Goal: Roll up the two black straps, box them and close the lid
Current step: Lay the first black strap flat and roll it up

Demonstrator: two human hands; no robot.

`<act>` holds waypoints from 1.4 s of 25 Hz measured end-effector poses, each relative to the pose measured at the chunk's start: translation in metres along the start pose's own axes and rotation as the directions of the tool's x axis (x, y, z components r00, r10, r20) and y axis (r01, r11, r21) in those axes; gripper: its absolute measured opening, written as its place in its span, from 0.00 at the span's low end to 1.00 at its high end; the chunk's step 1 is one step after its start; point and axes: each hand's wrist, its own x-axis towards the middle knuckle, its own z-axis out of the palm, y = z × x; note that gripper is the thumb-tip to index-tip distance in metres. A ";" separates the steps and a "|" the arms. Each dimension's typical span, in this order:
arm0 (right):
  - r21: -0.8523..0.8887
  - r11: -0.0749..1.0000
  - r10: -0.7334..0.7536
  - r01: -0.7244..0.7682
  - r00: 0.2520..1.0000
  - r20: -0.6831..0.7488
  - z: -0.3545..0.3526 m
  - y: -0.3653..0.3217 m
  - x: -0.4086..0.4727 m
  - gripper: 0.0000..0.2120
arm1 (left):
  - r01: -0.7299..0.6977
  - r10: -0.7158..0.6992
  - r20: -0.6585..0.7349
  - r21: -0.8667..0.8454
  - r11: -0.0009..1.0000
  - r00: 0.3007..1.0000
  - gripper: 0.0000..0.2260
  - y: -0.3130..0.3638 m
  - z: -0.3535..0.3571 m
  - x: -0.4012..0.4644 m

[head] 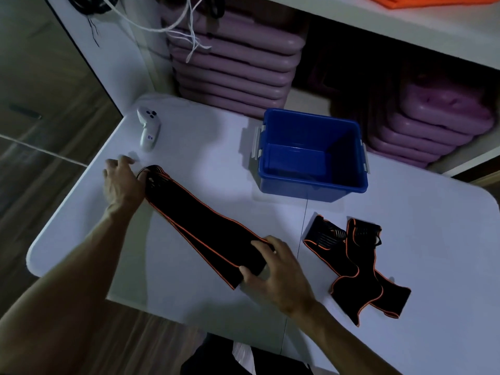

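A long black strap with orange edging (200, 226) lies stretched diagonally across the white table (205, 147), folded double. My left hand (123, 182) presses on its far looped end. My right hand (273, 274) pinches the near end between thumb and fingers. A second black strap with orange edging (362, 269) lies crumpled flat at the right, untouched. The blue box (311, 155) stands open behind the straps, with what looks like its blue lid lying inside; white latches hang at its sides.
A white handheld controller (148, 128) lies at the table's far left corner. Stacks of purple cases (232, 63) fill the shelves behind the table. White cords (189, 31) dangle above them. The table's near edge runs just under my forearms.
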 end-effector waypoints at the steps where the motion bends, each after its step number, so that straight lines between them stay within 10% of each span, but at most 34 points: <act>1: 0.005 1.000 -0.008 0.008 1.000 0.024 0.006 -0.005 0.003 0.27 | -0.003 0.003 0.035 -0.013 1.000 0.999 0.18 -0.003 0.001 0.008; 18: -0.302 0.953 0.029 0.022 0.986 0.163 0.065 0.003 -0.001 0.32 | -0.207 0.205 0.126 0.004 0.978 0.971 0.14 -0.006 0.013 0.026; 31: -0.320 0.946 0.000 0.059 0.983 0.182 0.068 0.011 -0.004 0.33 | -0.055 0.060 0.038 -0.127 0.990 0.997 0.14 -0.016 0.007 0.020; 35: -0.296 0.952 -0.023 0.073 0.985 0.169 0.070 0.011 -0.008 0.34 | -0.281 0.281 -0.076 0.009 0.960 0.957 0.21 -0.005 0.030 -0.064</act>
